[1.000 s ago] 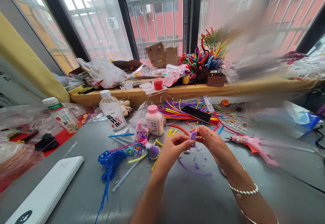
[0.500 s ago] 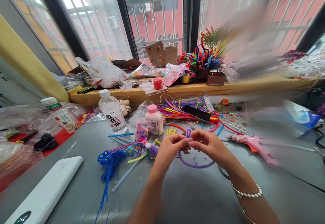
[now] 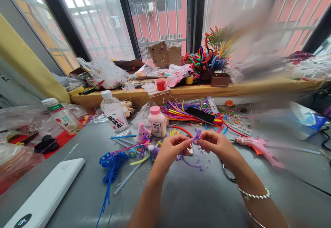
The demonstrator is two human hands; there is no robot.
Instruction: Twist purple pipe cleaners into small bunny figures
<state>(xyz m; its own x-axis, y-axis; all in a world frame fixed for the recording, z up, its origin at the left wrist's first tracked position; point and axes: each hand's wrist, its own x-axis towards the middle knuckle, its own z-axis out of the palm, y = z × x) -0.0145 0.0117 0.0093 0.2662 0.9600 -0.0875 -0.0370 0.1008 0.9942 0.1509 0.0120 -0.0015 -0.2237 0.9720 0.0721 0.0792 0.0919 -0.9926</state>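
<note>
A purple pipe cleaner is held above the table between my two hands. My left hand pinches it between thumb and forefinger, and its free end curves down below and to the right. The fingertips of my right hand close on the small twisted loop from the other side. Left of my hands lie a pink crafted figure, a purple ribbed one and a blue knotted piece. Part of a pair of scissors seems to show beneath my right wrist.
A pink glue gun lies on the right. Behind my hands are a pink-capped bottle, a bundle of pipe cleaners and a black phone. A water bottle and white power bank stand or lie at left. Purple scraps dot the table.
The pipe cleaner's far end has come away from my right hand and hangs loose. Its twisted loop has tilted rightward, and my hands have moved slightly apart.
</note>
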